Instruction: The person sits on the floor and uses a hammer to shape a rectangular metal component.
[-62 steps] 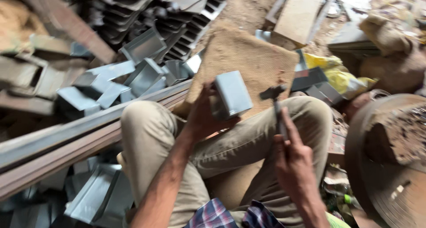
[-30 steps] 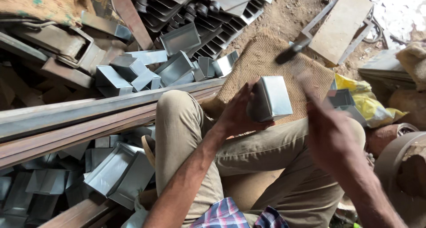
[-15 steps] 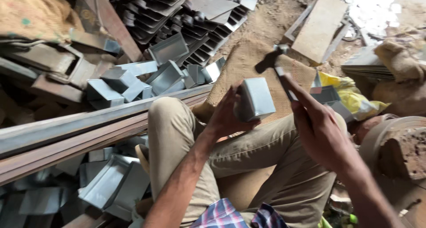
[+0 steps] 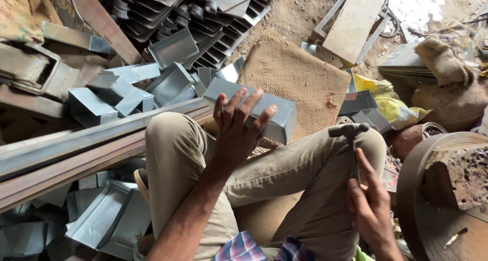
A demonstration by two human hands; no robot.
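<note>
Galvanised sheet-metal box (image 4: 254,107), open-ended rectangular channel shape, held up over the person's left knee (image 4: 173,139) by the left hand (image 4: 236,129); grip closed on it, fingers spread across its top face, thumb underneath. Box tilts down toward the right, sits above a burlap mat (image 4: 300,78) on the dirt floor. Right hand (image 4: 371,205) low at the right, grip closed around a hammer (image 4: 351,139) handle, head pointing up and resting just beside the right knee (image 4: 366,139); hammer apart from the box. Person sits with legs folded, khaki trousers, checked shirt at bottom edge. Left of the knee, long steel angle bars (image 4: 76,144) run diagonally. Behind them a heap of similar folded metal boxes (image 4: 132,88), more under the bars at lower left (image 4: 107,220). Stacked dark metal trays (image 4: 193,17) at top. Wooden board (image 4: 356,22) top right, yellow plastic bag (image 4: 386,101) beside the mat, rusty round metal drum (image 4: 442,200) far right
</note>
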